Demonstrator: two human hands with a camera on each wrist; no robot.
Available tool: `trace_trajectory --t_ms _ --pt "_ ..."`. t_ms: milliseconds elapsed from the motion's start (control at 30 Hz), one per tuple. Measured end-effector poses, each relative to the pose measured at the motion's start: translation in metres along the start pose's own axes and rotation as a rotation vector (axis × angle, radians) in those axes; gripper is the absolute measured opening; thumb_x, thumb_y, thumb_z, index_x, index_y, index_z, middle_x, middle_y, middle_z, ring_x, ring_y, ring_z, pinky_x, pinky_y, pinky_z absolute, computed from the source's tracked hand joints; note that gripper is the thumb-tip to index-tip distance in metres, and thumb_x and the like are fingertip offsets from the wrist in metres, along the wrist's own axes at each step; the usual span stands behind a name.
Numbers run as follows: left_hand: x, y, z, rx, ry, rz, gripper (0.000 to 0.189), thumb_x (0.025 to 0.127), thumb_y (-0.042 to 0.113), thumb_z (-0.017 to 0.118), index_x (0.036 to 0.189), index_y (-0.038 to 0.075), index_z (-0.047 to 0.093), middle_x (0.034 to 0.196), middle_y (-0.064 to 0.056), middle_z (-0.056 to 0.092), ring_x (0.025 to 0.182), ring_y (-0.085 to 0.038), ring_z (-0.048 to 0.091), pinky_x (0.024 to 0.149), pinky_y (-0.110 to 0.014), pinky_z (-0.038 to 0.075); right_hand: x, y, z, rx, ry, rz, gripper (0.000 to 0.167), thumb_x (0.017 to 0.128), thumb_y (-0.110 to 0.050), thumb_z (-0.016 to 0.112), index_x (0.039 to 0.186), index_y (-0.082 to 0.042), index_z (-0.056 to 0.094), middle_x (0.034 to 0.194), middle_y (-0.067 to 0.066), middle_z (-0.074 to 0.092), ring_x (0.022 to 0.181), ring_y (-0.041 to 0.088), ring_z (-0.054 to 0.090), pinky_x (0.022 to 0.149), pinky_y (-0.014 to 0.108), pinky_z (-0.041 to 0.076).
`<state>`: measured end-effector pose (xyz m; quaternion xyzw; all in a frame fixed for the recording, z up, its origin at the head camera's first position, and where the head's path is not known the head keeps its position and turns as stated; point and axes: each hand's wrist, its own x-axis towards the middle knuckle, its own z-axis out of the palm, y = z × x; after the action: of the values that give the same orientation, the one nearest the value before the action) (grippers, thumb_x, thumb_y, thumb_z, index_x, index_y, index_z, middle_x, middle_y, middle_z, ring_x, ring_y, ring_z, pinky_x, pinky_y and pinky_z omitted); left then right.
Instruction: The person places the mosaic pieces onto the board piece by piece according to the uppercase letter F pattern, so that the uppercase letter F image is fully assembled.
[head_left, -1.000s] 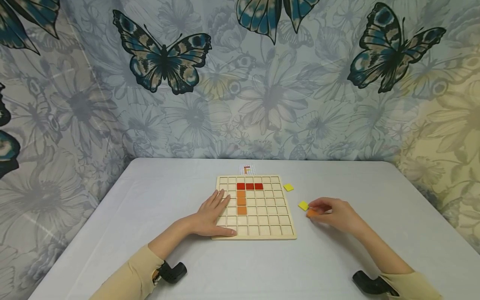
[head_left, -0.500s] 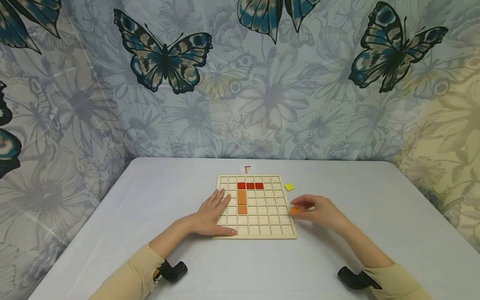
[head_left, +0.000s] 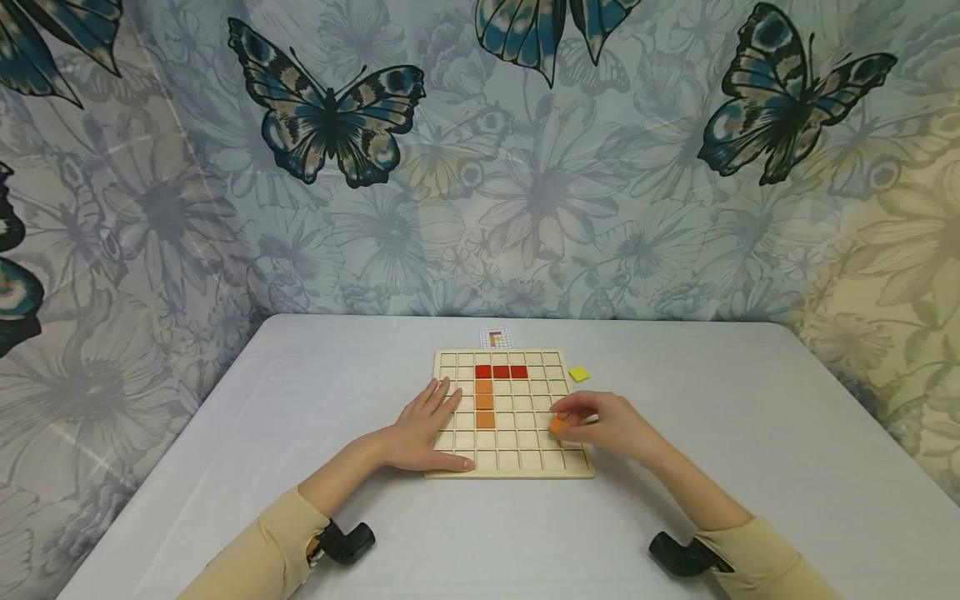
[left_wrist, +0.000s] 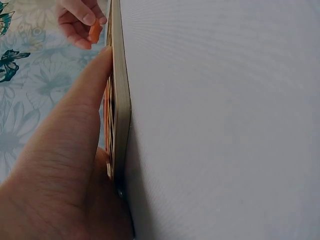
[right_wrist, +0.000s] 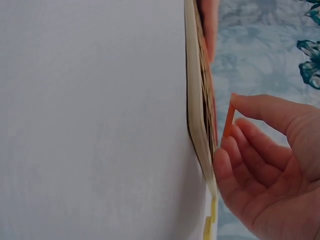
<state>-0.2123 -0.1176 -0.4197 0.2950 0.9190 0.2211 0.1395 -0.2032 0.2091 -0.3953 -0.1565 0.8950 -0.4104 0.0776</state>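
A square wooden grid board point(head_left: 525, 461) lies on the table. Set in its cells are a row of red tiles point(head_left: 501, 372) and, below the row's left end, a column of orange tiles point(head_left: 484, 404). My left hand point(head_left: 422, 429) rests with spread fingers over the board's left side, its thumb along the front edge. Over the right part of the board, my right hand point(head_left: 611, 425) pinches a loose orange tile point(right_wrist: 229, 116) between thumb and fingertips. In the right wrist view that tile stands on edge, apart from the board's surface.
A small card point(head_left: 496, 338) with a printed coloured grid lies behind the board. One yellow tile point(head_left: 578, 374) is at the board's right edge; a second yellow tile point(right_wrist: 207, 228) shows in the right wrist view. Patterned butterfly cloth hangs behind the white table point(head_left: 360, 358).
My right hand has carried the orange tile leftward from beside the yellow tile to over the board's right columns. The left hand stays put.
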Motion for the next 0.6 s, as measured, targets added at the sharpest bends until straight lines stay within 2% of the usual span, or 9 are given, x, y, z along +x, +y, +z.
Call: trace_trajectory --t_ms 200,600 --pt "0.000 -0.001 0.000 0.009 -0.001 0.000 0.109 0.083 0.063 0.065 0.157 0.007 0.008 0.162 -0.016 -0.008 0.147 -0.031 -0.014 0.115 -0.056 0.005 0.004 -0.008 0.009 0.012 -0.019 -0.012 0.032 0.078 -0.018 0.082 0.108 -0.010 0.072 0.088 -0.002 0.065 0.084 0.016 0.060 0.075 0.029 0.049" --pt "0.000 0.000 0.000 0.004 -0.001 -0.011 0.109 0.082 0.064 0.065 0.157 0.008 0.008 0.162 -0.014 -0.008 0.147 -0.030 -0.014 0.115 -0.055 0.004 0.016 -0.022 0.028 -0.017 -0.080 -0.154 0.029 0.081 -0.020 0.081 0.106 -0.011 0.072 0.087 -0.005 0.065 0.082 0.014 0.060 0.074 0.026 0.050"
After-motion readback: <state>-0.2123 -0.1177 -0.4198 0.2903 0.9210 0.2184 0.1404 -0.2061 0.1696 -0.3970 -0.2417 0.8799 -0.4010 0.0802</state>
